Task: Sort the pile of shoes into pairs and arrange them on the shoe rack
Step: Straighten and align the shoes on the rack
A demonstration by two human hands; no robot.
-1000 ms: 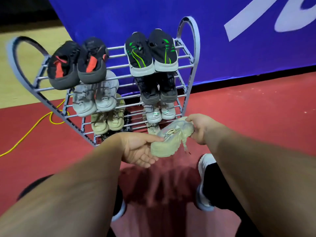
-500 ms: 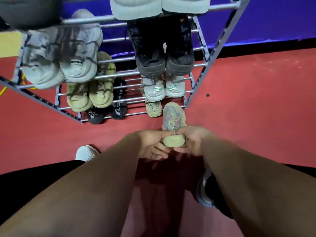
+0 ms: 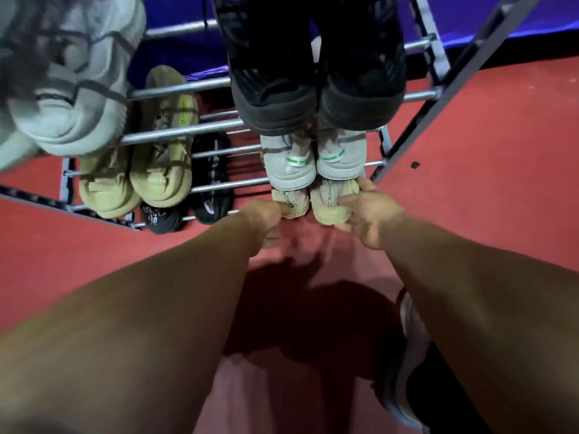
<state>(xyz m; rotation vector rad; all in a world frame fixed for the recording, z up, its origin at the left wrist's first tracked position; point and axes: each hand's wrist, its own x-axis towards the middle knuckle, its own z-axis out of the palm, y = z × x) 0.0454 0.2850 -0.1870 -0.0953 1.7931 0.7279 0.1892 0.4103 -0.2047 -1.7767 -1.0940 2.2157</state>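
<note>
Red floor [image 3: 476, 220]. Shoe rack [image 3: 175, 132] nearly full. R hand [image 3: 368, 214] fingers clamp beige shoe [image 3: 330, 205] at bottom tier, 12 o'clock of frame, touching its mate [image 3: 291, 204]. L hand [image 3: 266, 219] at mate's heel, grip unclear. Step, prob.: seating pair. Next: square heels, release.

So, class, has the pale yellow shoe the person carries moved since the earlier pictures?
Yes. The pale yellow shoe went forward onto the shoe rack's lowest tier, beside its mate.

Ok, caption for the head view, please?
Right hand holds a pale yellow knit sneaker beside its matching sneaker, touched by the left hand, on the bottom tier of the grey metal shoe rack.
</note>
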